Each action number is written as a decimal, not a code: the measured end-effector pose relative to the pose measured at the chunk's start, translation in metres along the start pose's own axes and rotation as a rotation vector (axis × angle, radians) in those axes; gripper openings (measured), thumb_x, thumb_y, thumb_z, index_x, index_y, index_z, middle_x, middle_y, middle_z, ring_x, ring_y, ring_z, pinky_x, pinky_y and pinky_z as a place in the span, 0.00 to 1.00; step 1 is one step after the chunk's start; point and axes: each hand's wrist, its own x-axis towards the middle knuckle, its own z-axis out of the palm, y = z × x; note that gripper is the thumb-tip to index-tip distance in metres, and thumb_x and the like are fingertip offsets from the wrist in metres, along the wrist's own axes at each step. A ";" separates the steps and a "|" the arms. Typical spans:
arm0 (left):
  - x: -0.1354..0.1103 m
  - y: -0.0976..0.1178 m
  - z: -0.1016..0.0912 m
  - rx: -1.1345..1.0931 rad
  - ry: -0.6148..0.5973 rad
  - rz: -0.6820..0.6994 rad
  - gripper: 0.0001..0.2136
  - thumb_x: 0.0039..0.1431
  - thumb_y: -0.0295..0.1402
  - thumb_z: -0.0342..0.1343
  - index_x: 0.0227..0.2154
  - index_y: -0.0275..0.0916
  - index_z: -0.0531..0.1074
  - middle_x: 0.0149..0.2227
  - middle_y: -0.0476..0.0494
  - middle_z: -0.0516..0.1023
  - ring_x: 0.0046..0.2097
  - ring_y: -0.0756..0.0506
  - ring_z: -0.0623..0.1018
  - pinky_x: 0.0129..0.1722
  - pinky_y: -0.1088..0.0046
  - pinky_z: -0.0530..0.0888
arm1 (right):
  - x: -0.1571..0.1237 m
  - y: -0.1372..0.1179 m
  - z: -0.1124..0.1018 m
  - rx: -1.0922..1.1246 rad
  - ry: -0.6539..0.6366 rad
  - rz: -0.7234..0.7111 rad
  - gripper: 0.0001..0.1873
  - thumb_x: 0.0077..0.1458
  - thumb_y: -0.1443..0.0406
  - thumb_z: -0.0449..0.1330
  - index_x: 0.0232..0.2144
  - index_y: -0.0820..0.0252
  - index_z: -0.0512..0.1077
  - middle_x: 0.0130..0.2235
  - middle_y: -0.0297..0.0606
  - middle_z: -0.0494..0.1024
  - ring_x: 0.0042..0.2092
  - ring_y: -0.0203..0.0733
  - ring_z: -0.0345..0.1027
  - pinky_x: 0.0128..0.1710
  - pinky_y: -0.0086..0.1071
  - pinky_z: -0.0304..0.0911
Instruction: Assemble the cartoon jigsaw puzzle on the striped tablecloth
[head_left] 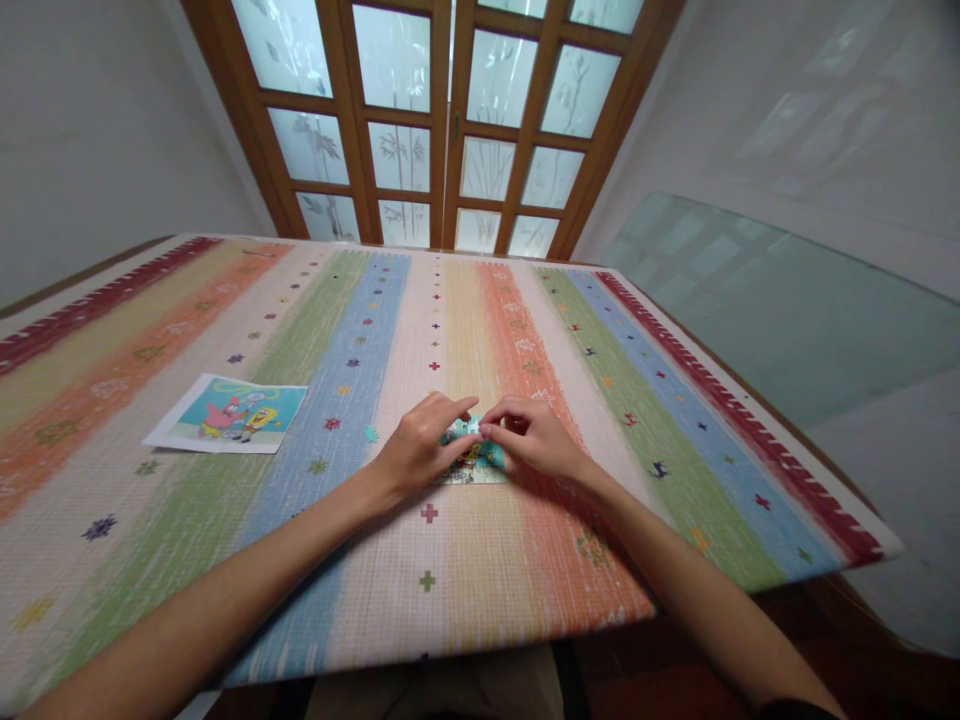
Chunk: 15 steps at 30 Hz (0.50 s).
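A small jigsaw puzzle (480, 474) with a teal and yellow cartoon picture lies on the striped cloth, partly covered by both hands. My left hand (425, 442) rests at its left side, thumb and forefinger apart over the puzzle. From the right, my right hand (536, 436) has its thumb and forefinger pinched together above the upper part; what is between them, if anything, is too small to make out. One loose teal puzzle piece (371, 433) lies on the cloth to the left of my left hand.
A printed picture (247, 415) of two cartoon characters lies at the left, slightly curled. The striped tablecloth (427, 620) covers the table, whose near edge is close to my body. Wooden glass-paned doors (442, 120) stand behind it, and a glass panel (787, 300) leans at the right.
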 end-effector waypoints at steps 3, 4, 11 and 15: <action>-0.001 -0.001 0.002 0.004 -0.002 0.004 0.17 0.68 0.32 0.60 0.57 0.37 0.69 0.41 0.41 0.80 0.43 0.42 0.79 0.43 0.61 0.78 | -0.001 -0.001 -0.004 -0.100 -0.018 -0.086 0.10 0.62 0.59 0.63 0.33 0.58 0.79 0.30 0.35 0.77 0.29 0.35 0.63 0.30 0.32 0.58; -0.001 -0.001 0.002 0.003 -0.002 0.005 0.17 0.68 0.32 0.60 0.57 0.37 0.69 0.41 0.41 0.80 0.42 0.42 0.79 0.43 0.61 0.78 | -0.001 0.000 -0.005 -0.121 -0.020 -0.113 0.10 0.62 0.59 0.63 0.33 0.58 0.79 0.30 0.35 0.76 0.28 0.35 0.62 0.30 0.32 0.58; 0.003 -0.005 -0.009 -0.004 0.004 -0.004 0.22 0.66 0.37 0.62 0.59 0.37 0.66 0.44 0.39 0.80 0.45 0.41 0.79 0.47 0.59 0.77 | 0.000 0.005 -0.013 -0.200 0.009 -0.196 0.09 0.64 0.62 0.62 0.33 0.58 0.79 0.30 0.35 0.76 0.28 0.36 0.62 0.30 0.32 0.57; 0.001 -0.015 -0.026 0.023 -0.050 -0.014 0.23 0.65 0.34 0.61 0.61 0.39 0.65 0.48 0.38 0.79 0.50 0.39 0.77 0.51 0.53 0.75 | -0.001 0.012 -0.020 -0.228 0.017 -0.153 0.10 0.64 0.61 0.62 0.32 0.58 0.80 0.31 0.37 0.76 0.29 0.37 0.64 0.31 0.33 0.59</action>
